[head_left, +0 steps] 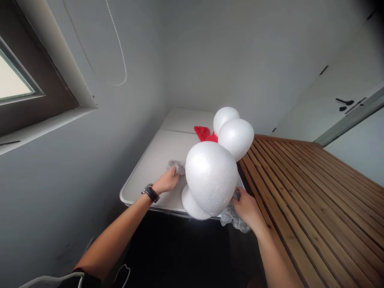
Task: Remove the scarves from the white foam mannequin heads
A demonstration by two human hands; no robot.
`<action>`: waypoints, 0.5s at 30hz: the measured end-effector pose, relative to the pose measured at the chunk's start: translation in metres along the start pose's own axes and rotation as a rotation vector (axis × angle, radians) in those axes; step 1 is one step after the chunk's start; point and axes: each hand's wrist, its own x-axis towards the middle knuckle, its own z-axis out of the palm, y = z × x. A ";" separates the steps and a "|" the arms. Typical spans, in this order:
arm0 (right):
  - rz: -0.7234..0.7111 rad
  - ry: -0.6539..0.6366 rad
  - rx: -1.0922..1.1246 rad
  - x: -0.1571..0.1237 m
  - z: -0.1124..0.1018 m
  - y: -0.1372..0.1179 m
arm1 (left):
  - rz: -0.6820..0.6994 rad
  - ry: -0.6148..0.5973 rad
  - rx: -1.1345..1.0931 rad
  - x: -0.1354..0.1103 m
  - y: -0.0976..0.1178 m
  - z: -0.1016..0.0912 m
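Closest to me on the table stands a white foam mannequin head [211,176] on its round base [192,204]. My left hand [168,180], with a watch [150,193] on the wrist, is closed on a bunch of grey, sheer-looking fabric [177,165] left of the head. To its right, my right hand [247,208] grips more crumpled grey fabric [234,219], which hangs over the table edge. Whether both bunches are one piece is hidden behind the head.
Two more white foam heads [237,138] [225,117] stand farther back, with red fabric [202,133] beside them. The pale folding table [150,168] sits against the wall. A slatted wooden surface [300,192] lies to the right. A bead cord [121,52] hangs by the window.
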 end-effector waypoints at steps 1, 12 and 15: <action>-0.011 0.000 -0.016 -0.009 0.006 0.000 | 0.016 0.029 0.118 -0.004 -0.008 0.006; -0.298 0.203 0.188 -0.042 0.050 -0.046 | 0.330 0.173 0.108 -0.109 0.003 0.071; -0.307 0.227 0.300 -0.047 0.064 -0.053 | 0.345 0.156 -0.024 -0.105 0.009 0.097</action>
